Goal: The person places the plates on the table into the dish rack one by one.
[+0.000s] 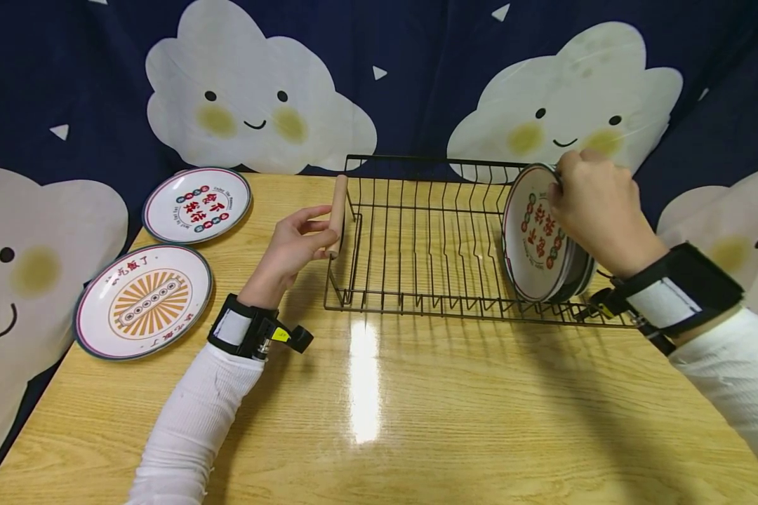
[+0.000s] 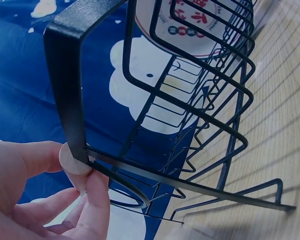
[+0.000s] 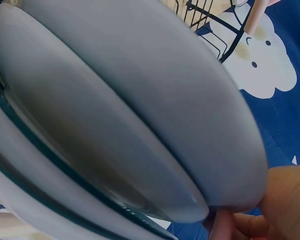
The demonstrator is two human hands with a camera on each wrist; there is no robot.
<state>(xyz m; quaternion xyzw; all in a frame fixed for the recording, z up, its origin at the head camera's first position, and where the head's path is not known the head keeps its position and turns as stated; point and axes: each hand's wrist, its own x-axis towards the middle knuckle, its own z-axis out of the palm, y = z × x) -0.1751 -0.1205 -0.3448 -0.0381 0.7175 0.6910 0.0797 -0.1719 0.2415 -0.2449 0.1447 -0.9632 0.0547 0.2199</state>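
Observation:
A black wire dish rack (image 1: 410,313) stands on the table, with a wooden handle (image 1: 339,210) at its left end. My left hand (image 1: 293,245) holds that handle between thumb and fingers; the left wrist view shows the round handle end (image 2: 72,162) in the grasp. At the rack's right side, my right hand (image 1: 596,207) pinches the upper rim of a white plate (image 1: 533,235) with red lettering. This plate stands on edge, facing left. Close behind it are several more upright plates (image 3: 100,130), seen from their backs in the right wrist view. The right fingertips are partly hidden.
Two patterned plates lie on the table at the left, one with red lettering (image 1: 197,205) and one with an orange sunburst (image 1: 144,301). A dark blue cloth (image 1: 410,84) with cloud faces hangs behind the wooden table (image 1: 429,407).

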